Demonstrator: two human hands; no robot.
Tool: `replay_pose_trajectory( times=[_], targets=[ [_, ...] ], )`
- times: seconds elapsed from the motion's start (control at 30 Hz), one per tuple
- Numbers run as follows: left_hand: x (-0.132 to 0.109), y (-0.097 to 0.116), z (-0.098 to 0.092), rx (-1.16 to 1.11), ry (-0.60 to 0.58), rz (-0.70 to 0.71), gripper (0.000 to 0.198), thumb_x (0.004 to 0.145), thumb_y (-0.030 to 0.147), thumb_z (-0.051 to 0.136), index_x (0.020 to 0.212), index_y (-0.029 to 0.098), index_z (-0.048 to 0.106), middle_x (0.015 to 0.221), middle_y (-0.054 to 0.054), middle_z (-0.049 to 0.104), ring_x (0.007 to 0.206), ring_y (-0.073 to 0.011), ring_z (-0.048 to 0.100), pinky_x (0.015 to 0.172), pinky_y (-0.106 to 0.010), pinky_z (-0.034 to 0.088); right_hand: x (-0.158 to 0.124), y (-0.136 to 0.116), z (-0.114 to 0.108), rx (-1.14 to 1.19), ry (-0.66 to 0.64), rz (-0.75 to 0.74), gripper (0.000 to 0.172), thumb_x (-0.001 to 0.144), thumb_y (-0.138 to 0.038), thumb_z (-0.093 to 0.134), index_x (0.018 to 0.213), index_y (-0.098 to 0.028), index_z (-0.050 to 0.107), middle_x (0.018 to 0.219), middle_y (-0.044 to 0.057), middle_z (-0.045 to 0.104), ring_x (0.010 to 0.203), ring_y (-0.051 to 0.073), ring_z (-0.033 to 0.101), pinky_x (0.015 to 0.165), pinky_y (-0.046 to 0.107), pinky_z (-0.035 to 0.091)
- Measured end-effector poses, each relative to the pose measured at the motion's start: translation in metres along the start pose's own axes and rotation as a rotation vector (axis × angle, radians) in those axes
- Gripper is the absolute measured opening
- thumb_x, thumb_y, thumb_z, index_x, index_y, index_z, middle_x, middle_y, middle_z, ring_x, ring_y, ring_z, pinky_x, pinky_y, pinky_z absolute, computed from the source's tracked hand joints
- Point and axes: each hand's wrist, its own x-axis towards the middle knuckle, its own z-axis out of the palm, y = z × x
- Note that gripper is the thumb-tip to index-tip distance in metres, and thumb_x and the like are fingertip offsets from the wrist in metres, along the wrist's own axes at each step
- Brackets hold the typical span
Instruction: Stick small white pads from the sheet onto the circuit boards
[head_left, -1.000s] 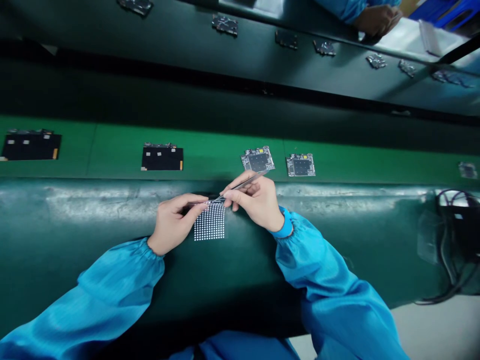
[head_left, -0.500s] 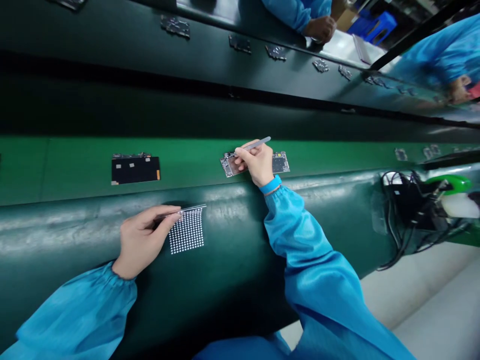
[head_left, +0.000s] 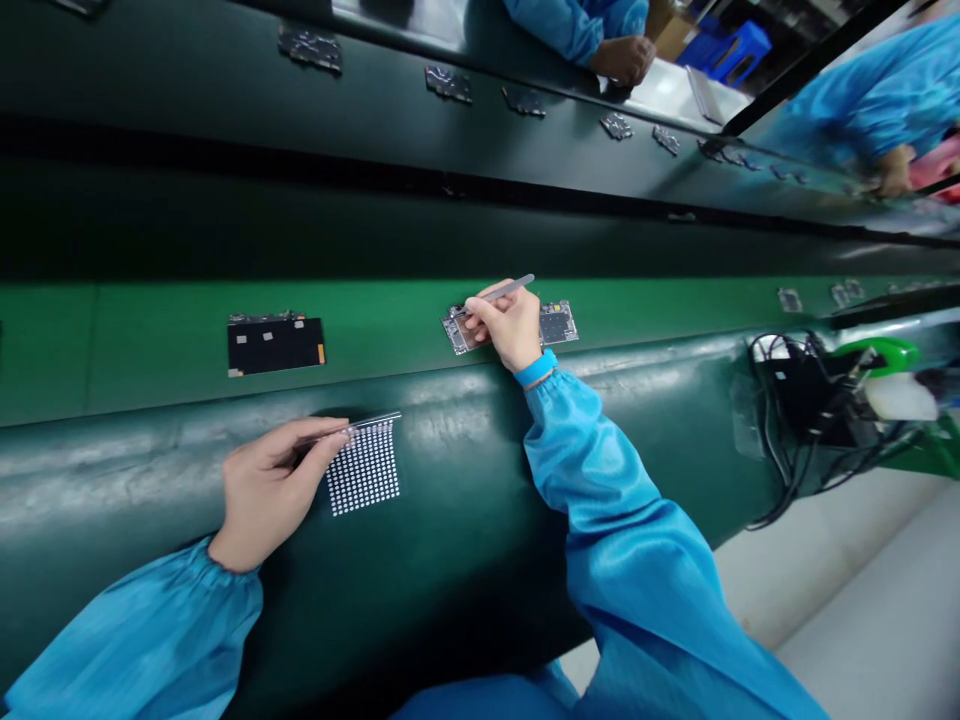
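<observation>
Pinching tweezers in both hands, held apart | left hand [head_left: 274,490] clamps left tweezers [head_left: 345,427] along the top of one dotted sheet [head_left: 364,467], lower left | right hand [head_left: 510,325] clamps right tweezers [head_left: 504,292] at two bare boards [head_left: 559,323] on the green belt [head_left: 150,345], center | one black-covered board [head_left: 276,345], left | two co-worker hands [head_left: 622,60], upper right

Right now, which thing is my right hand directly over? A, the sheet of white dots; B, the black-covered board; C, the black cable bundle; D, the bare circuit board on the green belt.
D. Your right hand, pinching steel tweezers, sits over the bare circuit board, while your left hand is by the white dot sheet.
</observation>
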Motion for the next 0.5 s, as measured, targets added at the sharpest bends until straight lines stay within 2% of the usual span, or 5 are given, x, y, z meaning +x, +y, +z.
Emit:
replay_pose_trajectory(
  times=[0.17,0.5],
  targets=[
    [-0.001,-0.002,0.000,0.002,0.003,0.004,0.016,0.086,0.037,0.078,0.098,0.028,0.080,0.096,0.000,0.081,0.088,-0.0196,0.077,0.083,-0.031,0.062,-0.004,-0.001,-0.004,0.029,0.005,-0.016,0.026,0.078,-0.035,0.080,0.084,-0.020,0.059,0.059,-0.002,0.068,0.040,0.010,0.058,0.038,0.022,0.050],
    [-0.001,-0.007,0.000,0.035,0.007,-0.003,0.017,0.086,0.041,0.078,0.096,0.027,0.080,0.095,0.001,0.081,0.086,-0.0176,0.076,0.081,-0.028,0.062,-0.006,-0.001,-0.011,0.050,0.034,-0.009,0.033,0.075,-0.041,0.083,0.082,-0.019,0.059,0.058,-0.002,0.068,0.040,0.011,0.058,0.040,0.022,0.051]
  ],
)
